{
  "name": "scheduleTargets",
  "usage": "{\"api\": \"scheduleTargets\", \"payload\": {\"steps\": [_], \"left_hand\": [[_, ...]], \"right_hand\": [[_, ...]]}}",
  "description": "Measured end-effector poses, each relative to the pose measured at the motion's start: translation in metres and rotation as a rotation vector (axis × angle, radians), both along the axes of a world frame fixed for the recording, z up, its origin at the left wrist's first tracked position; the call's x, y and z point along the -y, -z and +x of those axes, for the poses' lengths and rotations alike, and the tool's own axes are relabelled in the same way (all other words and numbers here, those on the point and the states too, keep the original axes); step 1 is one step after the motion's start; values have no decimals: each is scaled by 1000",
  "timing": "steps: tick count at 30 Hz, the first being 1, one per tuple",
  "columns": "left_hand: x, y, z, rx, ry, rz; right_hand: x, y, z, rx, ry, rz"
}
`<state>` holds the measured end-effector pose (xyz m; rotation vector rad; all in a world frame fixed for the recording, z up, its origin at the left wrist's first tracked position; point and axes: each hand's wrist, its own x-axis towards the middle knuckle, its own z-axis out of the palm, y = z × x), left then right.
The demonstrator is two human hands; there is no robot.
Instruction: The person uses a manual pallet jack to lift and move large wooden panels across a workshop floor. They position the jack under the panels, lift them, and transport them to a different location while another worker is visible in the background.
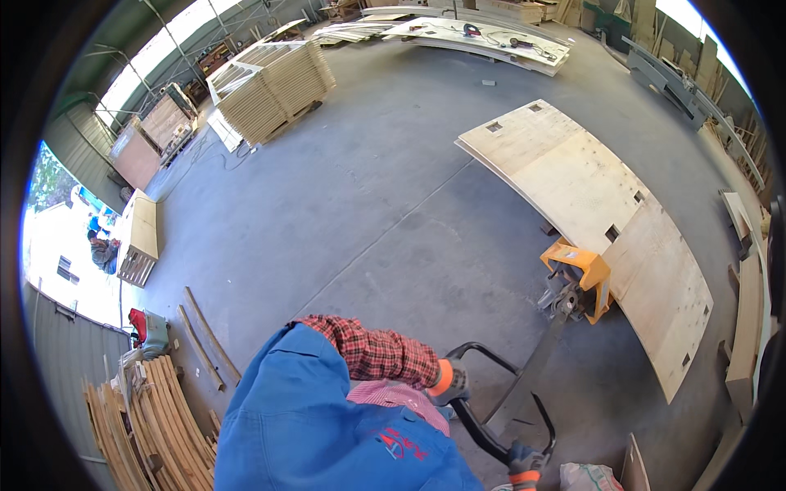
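My left hand (451,384), in a grey glove with an orange cuff, is wrapped round the black loop handle (477,429) of a pallet jack. Lower down, my right hand (524,460), gloved alike, closes on the same handle by its other end. From the handle a grey shaft (526,378) runs forward to the jack's yellow-orange frame (583,263). Large plywood sheets (577,176) with small square cutouts lie just beyond and over the frame. The forks are hidden beneath these sheets.
A tall stack of wooden panels (270,90) stands far left. Power tools lie on boards (491,41) at the back. Timber strips (155,417) lean at lower left, with two loose strips (203,337) on the floor. A person (103,251) is by the doorway. Long beams (747,327) line the right.
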<state>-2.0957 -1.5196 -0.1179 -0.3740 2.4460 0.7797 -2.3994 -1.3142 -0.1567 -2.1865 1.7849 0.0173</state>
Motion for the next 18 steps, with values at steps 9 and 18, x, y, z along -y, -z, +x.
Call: {"api": "scheduleTargets", "payload": {"steps": [9,18], "left_hand": [[-33,52,15,107,97,1],[-62,102,6,244,222,48]], "right_hand": [[-30,47,29,62,63,-4],[-68,117,37,-74,-10,332]]}}
